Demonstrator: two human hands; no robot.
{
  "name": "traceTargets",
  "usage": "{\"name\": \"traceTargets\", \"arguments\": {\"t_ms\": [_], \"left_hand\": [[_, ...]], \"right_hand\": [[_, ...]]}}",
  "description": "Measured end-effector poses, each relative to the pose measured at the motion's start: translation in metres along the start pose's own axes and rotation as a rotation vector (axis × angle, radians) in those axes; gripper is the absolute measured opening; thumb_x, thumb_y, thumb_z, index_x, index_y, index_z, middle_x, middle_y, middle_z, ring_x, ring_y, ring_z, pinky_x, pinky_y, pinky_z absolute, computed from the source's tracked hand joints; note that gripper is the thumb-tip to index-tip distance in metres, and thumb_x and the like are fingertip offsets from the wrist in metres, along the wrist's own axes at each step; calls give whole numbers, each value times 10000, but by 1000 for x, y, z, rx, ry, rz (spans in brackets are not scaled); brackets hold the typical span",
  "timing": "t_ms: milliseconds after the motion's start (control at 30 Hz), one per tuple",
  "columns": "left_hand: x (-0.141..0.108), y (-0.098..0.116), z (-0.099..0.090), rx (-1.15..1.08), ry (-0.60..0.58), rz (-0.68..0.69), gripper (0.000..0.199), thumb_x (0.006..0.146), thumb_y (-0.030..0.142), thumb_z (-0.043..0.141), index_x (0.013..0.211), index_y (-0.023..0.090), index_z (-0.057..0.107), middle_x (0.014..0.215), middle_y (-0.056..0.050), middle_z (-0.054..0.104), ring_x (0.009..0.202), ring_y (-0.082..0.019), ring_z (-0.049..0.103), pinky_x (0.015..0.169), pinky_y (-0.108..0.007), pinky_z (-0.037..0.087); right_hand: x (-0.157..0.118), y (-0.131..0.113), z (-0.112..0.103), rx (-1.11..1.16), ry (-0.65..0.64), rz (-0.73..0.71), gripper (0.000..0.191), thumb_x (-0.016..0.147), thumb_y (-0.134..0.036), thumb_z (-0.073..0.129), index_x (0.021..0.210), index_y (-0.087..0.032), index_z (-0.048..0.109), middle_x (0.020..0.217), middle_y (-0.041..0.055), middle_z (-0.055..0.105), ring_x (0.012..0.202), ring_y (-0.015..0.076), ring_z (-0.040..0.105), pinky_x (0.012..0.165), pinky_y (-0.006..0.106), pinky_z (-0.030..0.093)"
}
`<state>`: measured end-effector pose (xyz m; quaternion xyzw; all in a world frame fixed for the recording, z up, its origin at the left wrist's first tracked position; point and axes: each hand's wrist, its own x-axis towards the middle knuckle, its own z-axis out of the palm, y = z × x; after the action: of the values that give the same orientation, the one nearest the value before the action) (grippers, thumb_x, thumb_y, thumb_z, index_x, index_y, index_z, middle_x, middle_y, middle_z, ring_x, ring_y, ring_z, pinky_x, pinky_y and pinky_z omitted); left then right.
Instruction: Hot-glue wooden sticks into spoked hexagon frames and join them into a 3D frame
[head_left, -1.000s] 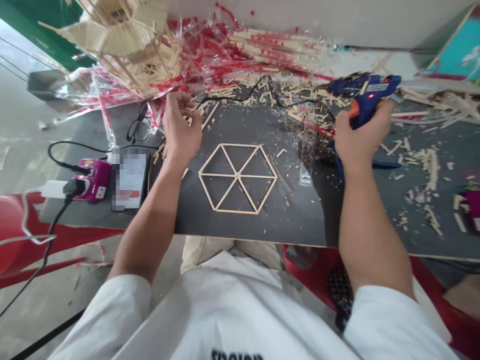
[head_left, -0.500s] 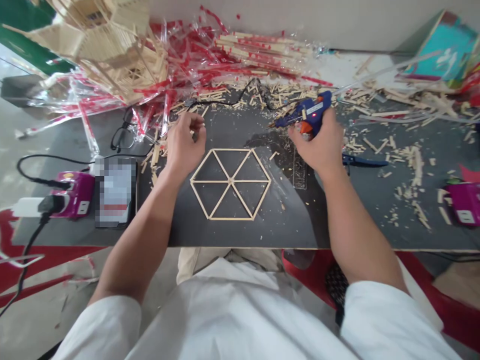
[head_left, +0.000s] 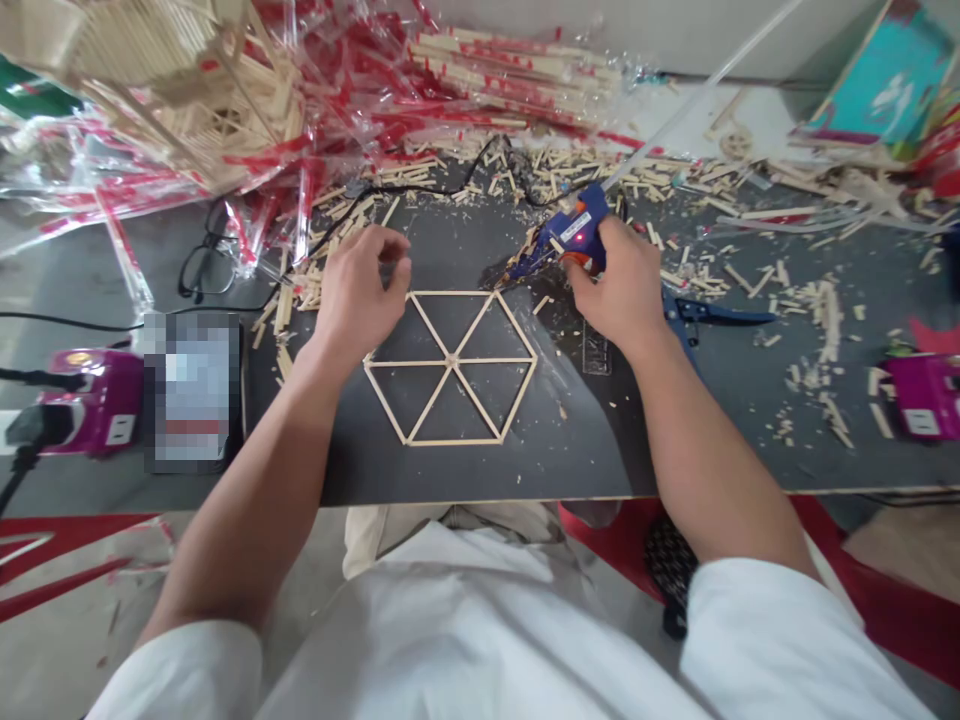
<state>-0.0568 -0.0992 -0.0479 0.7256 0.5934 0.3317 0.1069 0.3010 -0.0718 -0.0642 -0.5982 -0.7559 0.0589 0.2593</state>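
Observation:
My right hand (head_left: pixel 619 290) is wrapped round a blue glue gun (head_left: pixel 564 232) with an orange trigger and a lit red light. A long clear glue stick (head_left: pixel 697 95) sticks out of its back. The gun's nozzle points down at the upper right corner of a wooden stick hexagon (head_left: pixel 452 360), which lies flat with spokes meeting at its centre. Whether the tip touches the wood, I cannot tell. My left hand (head_left: pixel 365 290) rests by the hexagon's upper left corner, fingers curled, with a small gap between thumb and forefinger and nothing visible in it.
Blue-handled cutters (head_left: pixel 720 313) lie right of my right hand. A phone (head_left: pixel 199 390) and a purple power socket (head_left: pixel 97 400) are at the left. Wood scraps, a black cable (head_left: pixel 420 190), plastic wrappers and a wooden stick model (head_left: pixel 172 90) fill the back.
My right hand has brought the glue gun left and down, its nozzle now at the hexagon's upper right corner. My left hand keeps its curled pose. The camera view has shifted slightly.

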Motion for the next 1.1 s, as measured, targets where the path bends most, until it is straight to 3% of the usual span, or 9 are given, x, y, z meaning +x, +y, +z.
{"name": "traceTargets", "arguments": {"t_ms": [333,633,900,1100], "left_hand": [[0,2,-2,-7,-11,-9,185,1007,163,676,1148,275,716,1158,-61,808,1111,-261,764,1053,-447,609],[0,0,-1,-11,-6,11,172,982,182,682,1117,286,710,1134,-56,812,1105,-278,766,1062,-466,621],[0,1,-3,-4,-10,14,160,982,209,695,1111,301,713,1120,-53,818,1073,-283,771,1041,-483,633],[1,1,-3,-21,-28,-4,143,974,192,693,1087,279,707,1124,-75,806,1101,-313,778,1057,-532,613]], "right_hand": [[0,-3,-1,-7,12,-17,265,1057,-470,724,1254,-304,661,1215,142,750,1256,427,721,1024,543,584],[0,-16,-10,18,5,41,288,1059,-514,685,1270,-319,675,1210,142,751,1296,451,714,1108,622,588],[0,-24,-14,21,-6,52,274,1074,-538,651,1245,-325,655,1204,136,763,1313,456,704,1108,630,579],[-1,-18,-13,28,4,47,194,1093,-532,653,1199,-372,627,1206,108,779,1316,408,665,1117,599,550]]}}
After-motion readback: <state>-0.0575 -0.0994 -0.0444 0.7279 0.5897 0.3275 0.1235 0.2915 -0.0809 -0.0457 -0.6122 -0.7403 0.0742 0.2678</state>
